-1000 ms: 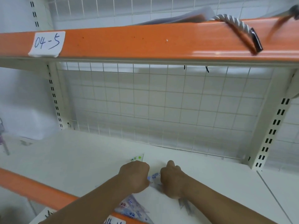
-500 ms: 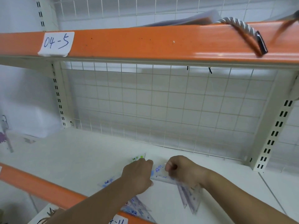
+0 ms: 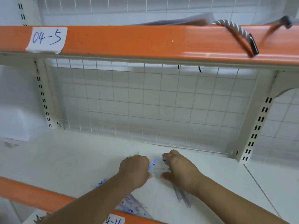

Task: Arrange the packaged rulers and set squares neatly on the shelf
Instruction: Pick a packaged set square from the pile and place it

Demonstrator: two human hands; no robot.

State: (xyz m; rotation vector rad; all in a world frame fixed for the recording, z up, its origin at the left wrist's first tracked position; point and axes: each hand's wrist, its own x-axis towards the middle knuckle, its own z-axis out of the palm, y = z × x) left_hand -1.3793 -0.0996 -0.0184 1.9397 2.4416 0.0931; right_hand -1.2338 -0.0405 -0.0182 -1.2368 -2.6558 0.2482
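My left hand and right hand are curled round the two ends of a packaged set square, low over the shelf near its front edge. It looks light and stiff in a slippery sleeve, so I'd pinch it by the edges.

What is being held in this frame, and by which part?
One clear packaged ruler set: the left hand grips its left end, the right hand its right end.
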